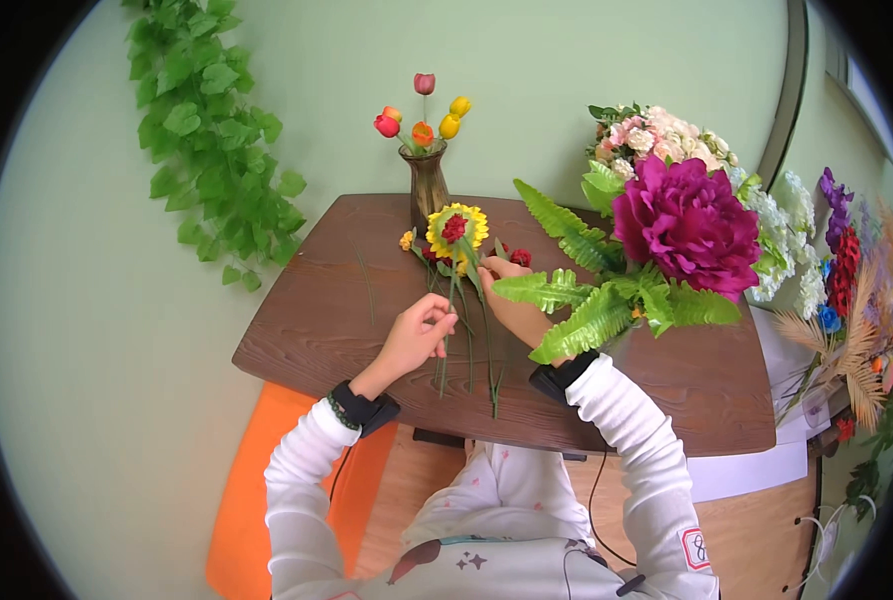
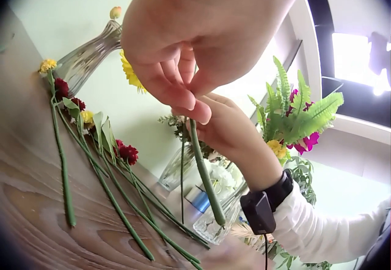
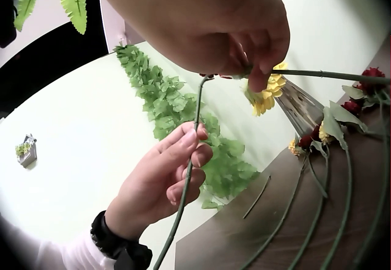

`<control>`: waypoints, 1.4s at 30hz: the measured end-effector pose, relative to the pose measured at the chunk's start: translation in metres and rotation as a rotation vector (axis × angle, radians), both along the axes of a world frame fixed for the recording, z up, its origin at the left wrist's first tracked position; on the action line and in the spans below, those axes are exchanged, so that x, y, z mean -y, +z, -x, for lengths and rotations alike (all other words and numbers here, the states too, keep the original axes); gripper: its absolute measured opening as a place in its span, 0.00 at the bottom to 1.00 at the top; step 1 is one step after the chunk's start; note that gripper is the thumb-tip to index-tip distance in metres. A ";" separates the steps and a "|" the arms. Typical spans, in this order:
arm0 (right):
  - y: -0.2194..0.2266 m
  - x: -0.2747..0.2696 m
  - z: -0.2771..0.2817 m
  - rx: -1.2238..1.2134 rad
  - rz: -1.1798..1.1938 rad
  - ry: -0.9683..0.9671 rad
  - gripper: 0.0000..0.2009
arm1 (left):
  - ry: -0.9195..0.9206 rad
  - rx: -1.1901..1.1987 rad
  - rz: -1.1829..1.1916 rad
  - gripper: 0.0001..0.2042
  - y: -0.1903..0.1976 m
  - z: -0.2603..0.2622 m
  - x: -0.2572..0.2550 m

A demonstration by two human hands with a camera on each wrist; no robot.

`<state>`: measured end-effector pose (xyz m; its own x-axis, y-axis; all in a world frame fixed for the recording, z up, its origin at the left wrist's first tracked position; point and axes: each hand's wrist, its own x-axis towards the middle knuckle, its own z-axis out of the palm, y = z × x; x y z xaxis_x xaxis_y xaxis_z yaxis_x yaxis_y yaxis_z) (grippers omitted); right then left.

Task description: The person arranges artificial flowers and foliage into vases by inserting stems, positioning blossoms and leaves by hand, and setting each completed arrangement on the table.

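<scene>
My left hand [image 1: 418, 333] pinches the green stem [image 2: 203, 172] of a flower between thumb and fingers, its cut end hanging below the hand. Close by, my right hand [image 1: 511, 300] grips near the top of the stems, just under a yellow sunflower [image 1: 474, 226]. A dark red flower [image 1: 454, 229] overlaps the sunflower's middle in the head view. In the right wrist view my right hand's fingers [image 3: 263, 68] hide part of the sunflower's head, and another green stem [image 3: 330, 74] runs sideways from them. Several red and yellow flowers with long stems [image 2: 131, 197] lie on the table below.
A brown glass vase [image 1: 427, 185] with tulips stands at the back of the dark wooden table [image 1: 306, 300]. To the right, a big magenta flower [image 1: 686, 220] with fern leaves [image 1: 586, 320] overhangs the table. More bouquets crowd the right side. An ivy garland [image 1: 206, 130] hangs at the left.
</scene>
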<state>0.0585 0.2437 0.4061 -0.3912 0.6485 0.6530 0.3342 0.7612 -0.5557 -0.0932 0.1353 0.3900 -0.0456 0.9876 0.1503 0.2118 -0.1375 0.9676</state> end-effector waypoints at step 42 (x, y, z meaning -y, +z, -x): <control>0.083 0.119 -0.259 -0.814 -0.035 -0.221 0.11 | -0.376 0.046 -0.164 0.25 0.027 -0.196 -0.093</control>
<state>0.3171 0.1243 0.4894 0.3439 0.6290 0.6973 -0.0167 0.7465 -0.6652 0.1023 0.2288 0.4173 0.3039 0.8997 0.3133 0.0742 -0.3502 0.9337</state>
